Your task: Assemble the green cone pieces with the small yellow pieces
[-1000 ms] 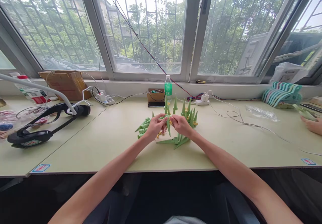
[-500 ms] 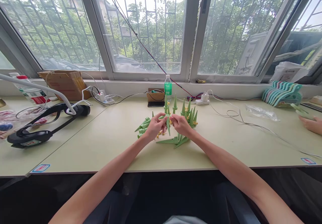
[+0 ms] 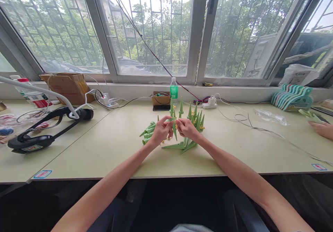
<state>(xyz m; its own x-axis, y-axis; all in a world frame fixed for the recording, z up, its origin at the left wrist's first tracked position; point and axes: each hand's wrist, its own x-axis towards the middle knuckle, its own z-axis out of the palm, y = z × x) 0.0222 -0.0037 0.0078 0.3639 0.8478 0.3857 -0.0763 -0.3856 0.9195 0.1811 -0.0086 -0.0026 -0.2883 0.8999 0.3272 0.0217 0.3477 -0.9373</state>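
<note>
Over the middle of the table, my left hand (image 3: 161, 132) is closed around a green plastic watering spike (image 3: 175, 132), its point hanging down. Right beside it, my right hand (image 3: 186, 127) is pinched against the spike's upper part; whatever lies between its fingertips is too small to make out. Several green spikes stand upright (image 3: 196, 117) behind and right of my hands, with small yellow pieces (image 3: 203, 127) at their bases. More spikes lie in a stack (image 3: 148, 134) to the left. In front, another spike (image 3: 173, 146) rests flat on the table.
A green-labelled bottle (image 3: 173, 89) and a small cardboard box (image 3: 160, 99) stand by the window. A black headset (image 3: 52, 129) lies at left. Power strips (image 3: 209, 103) and cables run along the back. At far right, another person's hand (image 3: 322, 129) holds something green.
My hands stay almost in place; the held spike has tilted slightly, its tip moving a little right. At far right, the other person's green item has shifted.
</note>
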